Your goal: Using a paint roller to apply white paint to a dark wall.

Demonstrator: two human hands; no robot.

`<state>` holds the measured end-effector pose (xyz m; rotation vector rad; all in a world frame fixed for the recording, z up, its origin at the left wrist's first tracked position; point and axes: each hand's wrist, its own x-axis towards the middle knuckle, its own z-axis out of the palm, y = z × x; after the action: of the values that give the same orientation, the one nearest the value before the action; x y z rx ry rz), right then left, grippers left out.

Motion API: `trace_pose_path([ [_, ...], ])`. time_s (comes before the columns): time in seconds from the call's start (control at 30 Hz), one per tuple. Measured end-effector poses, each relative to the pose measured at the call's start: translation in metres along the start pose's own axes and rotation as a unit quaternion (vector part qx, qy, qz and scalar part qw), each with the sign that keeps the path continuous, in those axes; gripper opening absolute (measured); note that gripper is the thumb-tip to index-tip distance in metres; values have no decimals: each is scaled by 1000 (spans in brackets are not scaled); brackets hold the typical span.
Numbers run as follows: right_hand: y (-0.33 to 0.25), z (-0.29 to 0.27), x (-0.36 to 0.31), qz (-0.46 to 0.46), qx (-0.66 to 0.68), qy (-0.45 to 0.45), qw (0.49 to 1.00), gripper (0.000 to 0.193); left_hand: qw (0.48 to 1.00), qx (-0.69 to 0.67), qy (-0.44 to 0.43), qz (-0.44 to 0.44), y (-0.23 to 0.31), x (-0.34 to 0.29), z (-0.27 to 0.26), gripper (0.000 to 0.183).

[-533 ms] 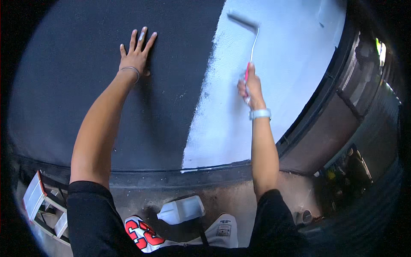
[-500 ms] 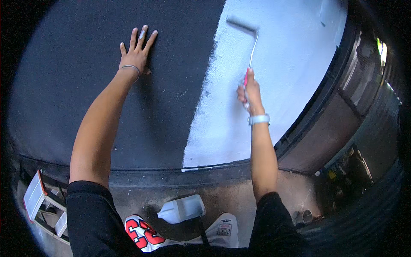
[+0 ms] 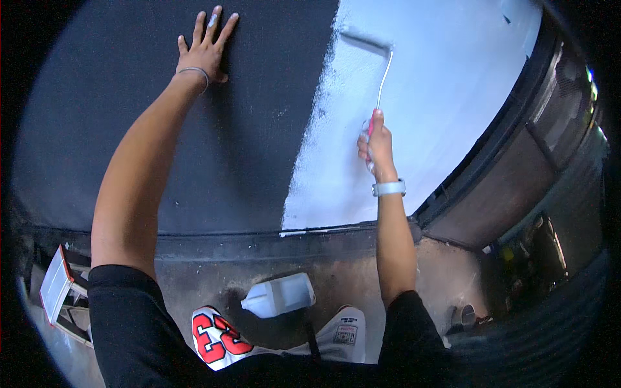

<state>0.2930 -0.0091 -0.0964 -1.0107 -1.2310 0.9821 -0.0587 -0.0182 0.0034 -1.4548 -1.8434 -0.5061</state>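
While the person's left hand lies with fingers spread on the black wall, the right hand is closed around the pink handle of a paint roller, its sleeve against the white-painted area, near the ragged border. Below, a plastic jug shows near the person's legs.

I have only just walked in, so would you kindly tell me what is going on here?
The person's right hand grips a paint roller, which appears to be against the white part of the wall, close to its uneven border with the dark part. The left hand rests on that dark part, its fingers spread. A pale plastic jug lies lower down.
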Motion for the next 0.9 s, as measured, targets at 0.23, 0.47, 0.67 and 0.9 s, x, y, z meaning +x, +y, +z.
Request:
trace_pose_path([
  [0.23,118,-5,-54,35,-31,1,999,58,998,-11,-63,24,-1,-2,-25,138],
  [0.47,182,-11,-103,113,-8,12,993,55,998,6,-62,31,-1,-5,-13,139],
  [0.67,168,-4,-81,108,37,18,993,54,999,1,-48,22,0,1,-2,139],
  [0.9,165,-10,-72,130,39,0,991,56,998,-9,-52,19,6,-3,-4,140],
])
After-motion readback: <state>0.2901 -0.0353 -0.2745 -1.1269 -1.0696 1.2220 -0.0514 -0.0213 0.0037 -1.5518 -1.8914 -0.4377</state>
